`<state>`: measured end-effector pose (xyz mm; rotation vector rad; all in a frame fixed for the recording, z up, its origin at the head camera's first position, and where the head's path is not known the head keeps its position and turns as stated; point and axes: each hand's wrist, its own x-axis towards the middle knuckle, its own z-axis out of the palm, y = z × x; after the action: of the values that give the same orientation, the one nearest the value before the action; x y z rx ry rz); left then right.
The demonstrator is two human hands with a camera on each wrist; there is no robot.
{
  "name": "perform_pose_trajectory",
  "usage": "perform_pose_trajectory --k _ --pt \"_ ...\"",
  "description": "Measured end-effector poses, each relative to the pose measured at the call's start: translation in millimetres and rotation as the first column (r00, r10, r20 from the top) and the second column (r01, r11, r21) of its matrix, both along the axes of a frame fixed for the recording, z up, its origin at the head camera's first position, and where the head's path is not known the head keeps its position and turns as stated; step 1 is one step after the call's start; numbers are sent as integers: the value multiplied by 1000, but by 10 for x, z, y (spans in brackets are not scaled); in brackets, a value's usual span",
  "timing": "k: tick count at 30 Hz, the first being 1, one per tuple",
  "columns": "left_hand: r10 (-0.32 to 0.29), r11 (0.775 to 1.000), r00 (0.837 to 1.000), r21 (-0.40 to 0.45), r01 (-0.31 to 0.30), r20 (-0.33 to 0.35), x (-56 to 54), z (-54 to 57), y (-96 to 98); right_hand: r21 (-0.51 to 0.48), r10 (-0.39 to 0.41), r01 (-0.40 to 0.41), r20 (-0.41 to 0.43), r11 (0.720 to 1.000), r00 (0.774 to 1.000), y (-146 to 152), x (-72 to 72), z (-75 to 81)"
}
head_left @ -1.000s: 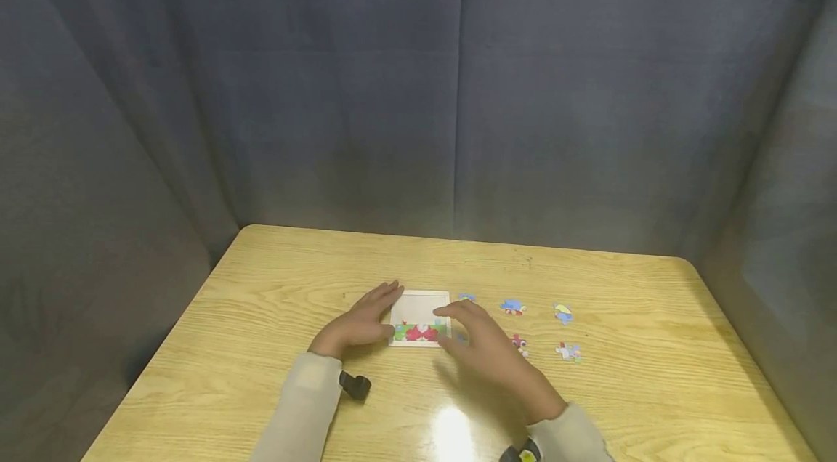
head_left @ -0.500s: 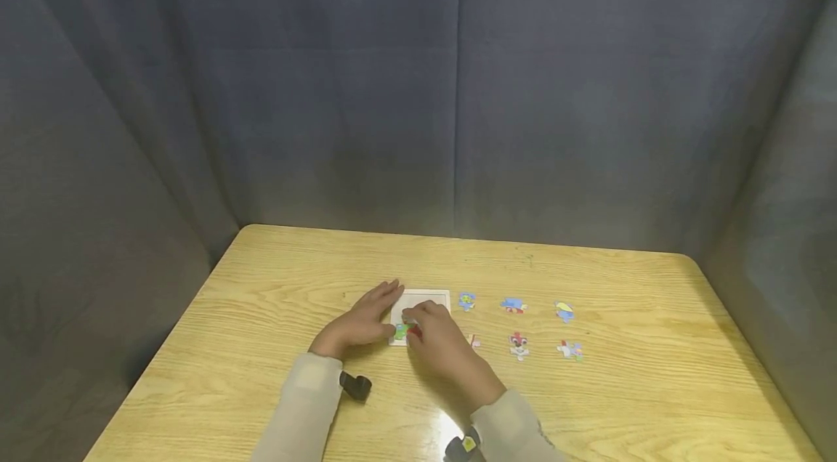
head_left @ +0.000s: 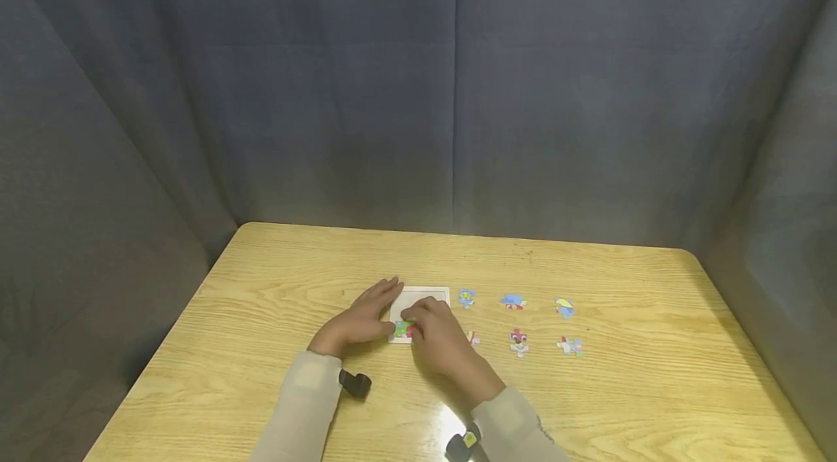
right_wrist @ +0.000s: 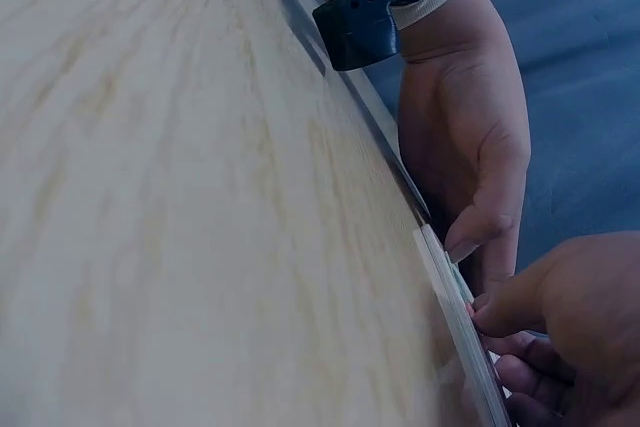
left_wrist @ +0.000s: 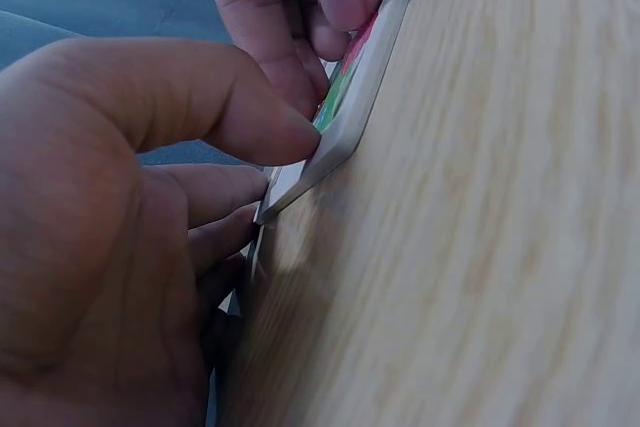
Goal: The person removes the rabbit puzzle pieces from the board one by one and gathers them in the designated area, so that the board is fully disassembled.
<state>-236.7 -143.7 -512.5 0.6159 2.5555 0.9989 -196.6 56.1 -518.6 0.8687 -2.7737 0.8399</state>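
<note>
A small white-rimmed puzzle tray (head_left: pixel 428 289) lies flat on the table. Along its near side sits a strip of joined puzzle pieces (head_left: pixel 401 330), green and red; the rest of its inside is bare where visible. My left hand (head_left: pixel 358 322) steadies the tray's left side, thumb on the near corner (left_wrist: pixel 338 147) and fingers along the edge. My right hand (head_left: pixel 442 346) reaches over the tray from the right, its thumb and forefinger pinching a red and green puzzle piece in the strip. That hand covers the strip's right part.
Loose pieces lie right of the tray: a blue and yellow one (head_left: pixel 466 297), a blue and red one (head_left: pixel 514 301), one with a yellow patch (head_left: pixel 564 307), one with a face (head_left: pixel 519 342), a pale one (head_left: pixel 569 346). Another (head_left: pixel 473 338) is partly hidden. Dark curtains (head_left: pixel 340 120) surround the table.
My right hand has moved left from above the tray's right edge, and its fingers have closed onto the strip, uncovering loose pieces on the right. My left hand stays put.
</note>
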Motion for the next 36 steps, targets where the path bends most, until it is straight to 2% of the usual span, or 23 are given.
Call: perform_pose_trajectory --k 9,18,28,36 --pt "-15 1000 999 -5 15 -29 1 51 21 -15 -5 5 -14 1000 1000 12 -15 14" --pt "-12 1000 1000 1 12 -25 11 68 16 -10 1 -2 -21 1000 1000 10 -27 10" --pt "7 1000 1000 -11 -7 -25 2 33 1 -74 25 -15 140 997 990 39 -32 81" --pt "12 1000 1000 -18 -12 -18 10 22 11 -76 44 -35 117 997 992 41 -25 67"
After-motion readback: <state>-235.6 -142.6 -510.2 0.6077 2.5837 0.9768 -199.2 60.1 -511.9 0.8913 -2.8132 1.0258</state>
